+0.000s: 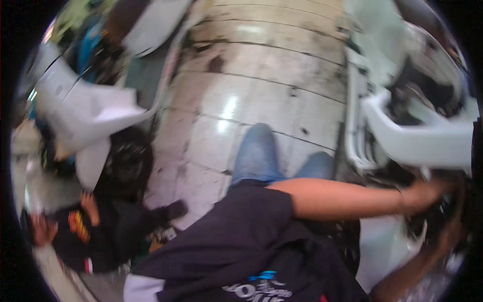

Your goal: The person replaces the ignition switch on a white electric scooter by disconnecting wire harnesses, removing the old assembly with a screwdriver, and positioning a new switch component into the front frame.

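My left arm reaches across to the right, and my left hand (425,195) is at the dark parts just beneath a curved white body panel (422,146) of a motor scooter. From the lower right comes my other forearm, and my right hand (453,226) is close below the left one, by the same dark parts. Motion blur and shadow smear the fingers of both hands, so what they hold, if anything, cannot be made out. A pale lower panel (385,246) of the scooter shows under my left forearm.
Another white scooter (90,110) stands at the left. Near it at the lower left is a person in a black shirt (105,239), low to the ground. Stained pale floor tiles (256,95) run between the scooters, with my knees in jeans (256,153) above them.
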Demonstrator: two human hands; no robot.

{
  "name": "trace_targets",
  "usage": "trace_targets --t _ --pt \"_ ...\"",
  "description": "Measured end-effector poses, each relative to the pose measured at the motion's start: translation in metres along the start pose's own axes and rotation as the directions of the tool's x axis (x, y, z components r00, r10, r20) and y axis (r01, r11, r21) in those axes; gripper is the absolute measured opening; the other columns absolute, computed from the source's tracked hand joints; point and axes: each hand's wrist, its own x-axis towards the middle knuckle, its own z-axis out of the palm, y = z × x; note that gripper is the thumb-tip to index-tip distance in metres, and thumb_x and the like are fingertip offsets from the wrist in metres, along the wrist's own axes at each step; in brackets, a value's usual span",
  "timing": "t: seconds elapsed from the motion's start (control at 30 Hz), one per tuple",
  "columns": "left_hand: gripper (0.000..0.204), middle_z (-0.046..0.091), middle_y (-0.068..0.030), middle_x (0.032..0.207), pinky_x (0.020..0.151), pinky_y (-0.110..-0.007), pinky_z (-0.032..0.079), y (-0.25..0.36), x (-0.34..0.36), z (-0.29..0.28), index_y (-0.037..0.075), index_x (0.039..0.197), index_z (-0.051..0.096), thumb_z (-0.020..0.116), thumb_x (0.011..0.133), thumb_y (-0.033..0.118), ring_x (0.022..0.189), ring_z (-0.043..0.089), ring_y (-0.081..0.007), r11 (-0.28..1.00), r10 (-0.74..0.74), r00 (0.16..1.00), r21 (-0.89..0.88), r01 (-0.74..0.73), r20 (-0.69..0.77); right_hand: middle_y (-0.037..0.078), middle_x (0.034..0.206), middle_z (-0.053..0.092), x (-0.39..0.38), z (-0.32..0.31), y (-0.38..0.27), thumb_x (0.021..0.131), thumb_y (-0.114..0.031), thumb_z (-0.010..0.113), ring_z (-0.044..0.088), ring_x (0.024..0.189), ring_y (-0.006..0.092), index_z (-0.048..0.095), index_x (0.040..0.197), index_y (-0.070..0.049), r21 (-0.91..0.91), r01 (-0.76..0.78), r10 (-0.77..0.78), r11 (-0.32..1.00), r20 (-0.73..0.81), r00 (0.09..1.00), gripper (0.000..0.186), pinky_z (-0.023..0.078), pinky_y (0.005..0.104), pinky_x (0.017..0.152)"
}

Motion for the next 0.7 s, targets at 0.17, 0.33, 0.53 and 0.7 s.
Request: trace_targets --t 0.17,0.33,0.53,0.7 --pt "0.046 0.05 -0.0133 0.122 0.102 -0.034 0.034 0.002 -0.007 -0.038 0.006 0.129 0.045 0.036 0.099 0.039 0.115 0.046 -0.0217 0.887 -0.152 0.986 -0.45 0.105 -0.069 0.007 0.109 0.064 0.049 -0.034 -0.084 0.084 -0.017 0.061 0.058 0.104 0.0244 0.067 0.106 -0.012 0.305 -0.277 0.282 0.911 0.027 0.959 0.024 0.04 0.0355 0.096" --pt "0.068 0.056 -0.0106 0.117 0.089 -0.035 0.05 0.045 0.012 -0.022 0.009 0.128 0.043 0.041 0.088 0.064 0.104 0.059 -0.023 0.675 -0.214 0.972 -0.705 0.219 0.097 0.006 0.095 0.067 0.056 -0.043 -0.086 0.081 -0.013 0.069 0.062 0.089 0.0162 0.067 0.094 -0.006 0.806 -0.447 0.62 0.389 0.129 0.774 0.016 0.046 0.0274 0.082" --pt "0.057 0.058 -0.0088 0.108 0.084 -0.035 0.051 0.041 0.01 -0.023 0.009 0.122 0.047 0.042 0.091 0.057 0.097 0.06 -0.02 0.591 -0.281 0.951 -0.756 0.279 0.132 0.005 0.09 0.066 0.054 -0.044 -0.084 0.08 -0.004 0.07 0.06 0.083 0.0109 0.065 0.091 0.0 0.862 -0.42 0.603 0.284 0.18 0.777 0.013 0.046 0.0232 0.076" --pt "0.05 0.06 -0.0061 0.1 0.08 -0.03 0.051 0.05 0.004 -0.014 0.008 0.114 0.052 0.04 0.094 0.052 0.091 0.061 -0.0159 0.655 -0.255 0.967 -0.734 0.181 0.01 0.005 0.09 0.065 0.054 -0.048 -0.085 0.079 -0.005 0.071 0.059 0.083 0.0108 0.065 0.089 -0.001 0.772 -0.39 0.51 0.502 0.099 0.854 0.012 0.046 0.0237 0.076"
